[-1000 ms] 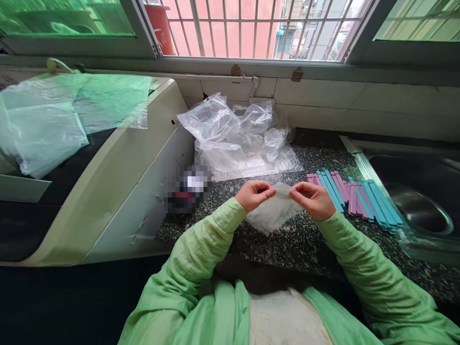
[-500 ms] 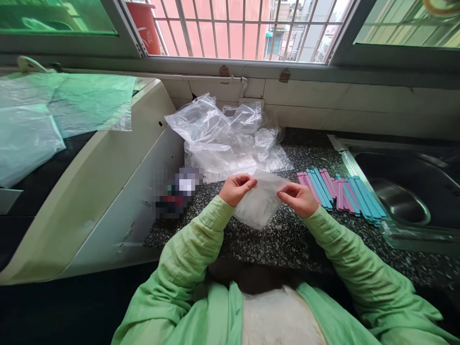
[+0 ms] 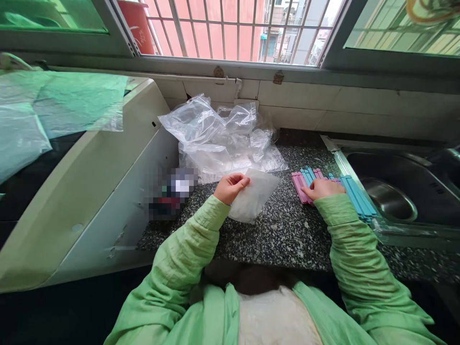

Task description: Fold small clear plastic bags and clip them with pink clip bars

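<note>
A small translucent plastic bag (image 3: pixel 256 195) hangs from my left hand (image 3: pixel 231 188), its upper left corner pinched between thumb and fingers. The bag's other corner is free, and its lower part is over the speckled counter. To the right, my right hand (image 3: pixel 323 189) is on a row of bag sealing clips, thumb and index finger slightly apart. Pink clips (image 3: pixel 300 188) show left of the hand and blue clips (image 3: pixel 358 195) to its right. The hand covers the middle of the row, and its other fingertips are hidden.
A heap of clear plastic bags (image 3: pixel 215 139) lies behind my left hand. At right is a metal sink (image 3: pixel 427 187). A blurred-out item (image 3: pixel 172 194) lies beside the pale appliance (image 3: pixel 118 158) at left, which has plastic sheets (image 3: pixel 82 100) draped on top.
My right hand has let go of the small bag and moved right onto the clips. The left hand still holds the bag. The view has shifted slightly.
</note>
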Motion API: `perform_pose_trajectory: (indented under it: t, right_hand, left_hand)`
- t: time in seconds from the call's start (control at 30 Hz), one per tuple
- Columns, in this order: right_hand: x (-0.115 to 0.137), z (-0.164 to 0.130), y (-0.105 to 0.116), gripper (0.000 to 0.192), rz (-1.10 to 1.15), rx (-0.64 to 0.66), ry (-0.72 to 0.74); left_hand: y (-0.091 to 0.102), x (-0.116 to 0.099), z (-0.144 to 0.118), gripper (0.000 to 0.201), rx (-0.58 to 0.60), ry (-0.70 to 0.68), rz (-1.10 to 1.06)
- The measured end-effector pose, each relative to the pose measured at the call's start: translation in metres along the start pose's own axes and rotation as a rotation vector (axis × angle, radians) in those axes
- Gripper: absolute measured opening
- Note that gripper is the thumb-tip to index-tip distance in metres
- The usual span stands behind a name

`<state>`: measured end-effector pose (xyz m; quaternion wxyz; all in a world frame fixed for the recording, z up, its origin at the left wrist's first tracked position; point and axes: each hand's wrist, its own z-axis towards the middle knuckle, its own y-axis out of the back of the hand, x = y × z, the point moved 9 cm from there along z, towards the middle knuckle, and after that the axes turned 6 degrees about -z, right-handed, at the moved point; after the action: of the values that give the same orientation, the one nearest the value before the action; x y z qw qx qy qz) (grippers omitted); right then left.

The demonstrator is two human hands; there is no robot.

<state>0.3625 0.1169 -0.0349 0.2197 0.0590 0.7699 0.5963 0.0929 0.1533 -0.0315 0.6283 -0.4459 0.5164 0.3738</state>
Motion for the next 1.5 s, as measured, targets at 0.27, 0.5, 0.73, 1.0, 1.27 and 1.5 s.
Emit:
perform_pose_trajectory:
  t: [0.27,0.5,0.73,1.0,1.27,1.5]
  right_hand:
    - [0.005,0.010,-0.009,0.034,-0.051,-0.007,0.016]
    - [0.005,-0.007,0.029,0.033,0.307,-0.453,0.087]
    - [0.051,-0.072,0.069,0.019,0.624,-0.908,0.620]
    - [0.072,-0.092,0.071,0.006,0.738,-0.897,0.870]
    - [0.080,-0.080,0.060,0.009,0.754,-0.727,0.910]
    - [0.077,-0.088,0.065,0.008,0.767,-0.809,0.888]
  left_hand:
    - [0.000,-0.003,-0.001,0.037,0.011,-0.009,-0.002]
    - [-0.009,0.003,-0.001,0.047,0.064,0.028,-0.060]
    - [-0.021,0.015,-0.002,0.051,0.120,0.095,-0.123]
    - [-0.024,0.012,-0.004,0.050,0.163,0.085,-0.040]
    - [-0.028,0.018,-0.005,0.049,0.200,0.112,-0.007]
    - [-0.024,0.027,-0.002,0.050,0.159,0.139,-0.086]
